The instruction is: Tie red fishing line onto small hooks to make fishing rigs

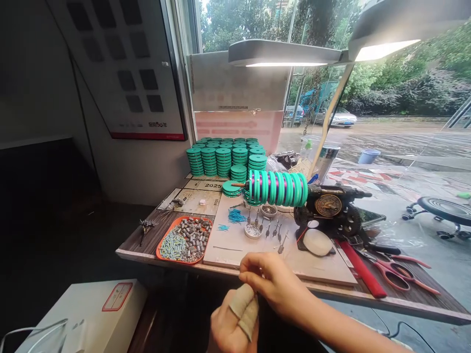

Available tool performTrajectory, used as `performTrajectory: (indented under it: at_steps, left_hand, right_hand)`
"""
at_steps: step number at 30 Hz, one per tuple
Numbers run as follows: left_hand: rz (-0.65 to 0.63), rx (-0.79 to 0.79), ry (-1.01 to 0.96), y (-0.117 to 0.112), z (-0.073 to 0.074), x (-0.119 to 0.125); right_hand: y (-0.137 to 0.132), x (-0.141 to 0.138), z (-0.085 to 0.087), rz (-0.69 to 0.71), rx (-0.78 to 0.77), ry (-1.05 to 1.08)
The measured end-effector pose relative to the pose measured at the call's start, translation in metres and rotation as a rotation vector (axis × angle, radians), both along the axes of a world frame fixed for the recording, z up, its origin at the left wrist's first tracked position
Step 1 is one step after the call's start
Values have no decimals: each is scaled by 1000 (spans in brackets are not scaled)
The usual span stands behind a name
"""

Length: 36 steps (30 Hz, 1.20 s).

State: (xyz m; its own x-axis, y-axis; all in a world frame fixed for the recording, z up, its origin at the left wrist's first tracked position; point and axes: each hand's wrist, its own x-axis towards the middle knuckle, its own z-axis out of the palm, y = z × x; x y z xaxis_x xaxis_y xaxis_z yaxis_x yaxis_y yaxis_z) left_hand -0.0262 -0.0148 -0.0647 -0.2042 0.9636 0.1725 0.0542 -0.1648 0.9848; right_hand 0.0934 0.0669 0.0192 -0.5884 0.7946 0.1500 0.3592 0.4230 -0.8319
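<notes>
My left hand [233, 321], with tan cloth covers on some fingers, is closed in front of the table's near edge. My right hand [270, 279] is just above and right of it, thumb and forefinger pinched together, close to the left fingertips. Whatever sits between the fingers is too small or hidden to make out. Beyond them lies a pale board [228, 257] with a thin wire piece [228, 248], a white dish of tiny beads [253, 230], blue slivers [236, 215] and several small grey pieces with wire ends [281, 245].
An orange tray [159, 250] holds metal cylinders and pale tubes. Green spools [277, 189] sit on a dark winding machine [327, 206]; stacked green discs [223, 162] stand behind. Red-handled scissors [393, 274] and a red bar [362, 272] lie right. A lamp [283, 53] hangs overhead.
</notes>
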Motion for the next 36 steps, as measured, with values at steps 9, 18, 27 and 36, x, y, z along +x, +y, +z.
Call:
performTrajectory:
  at_steps: [9,18,27,36]
  left_hand:
    - [133,313,594,-2,21,21]
    - [-159,-621,-654,20,50,8]
    - [-245,-710,-679,21,51,9]
    - [73,116,340,6,30,17]
  right_hand:
    - [2,2,-3,5,7,1]
    - [-15,45,-24,181,1134,31]
    - [-17,40,-47,176,1299,40]
    - [-29,31,-37,130,955,97]
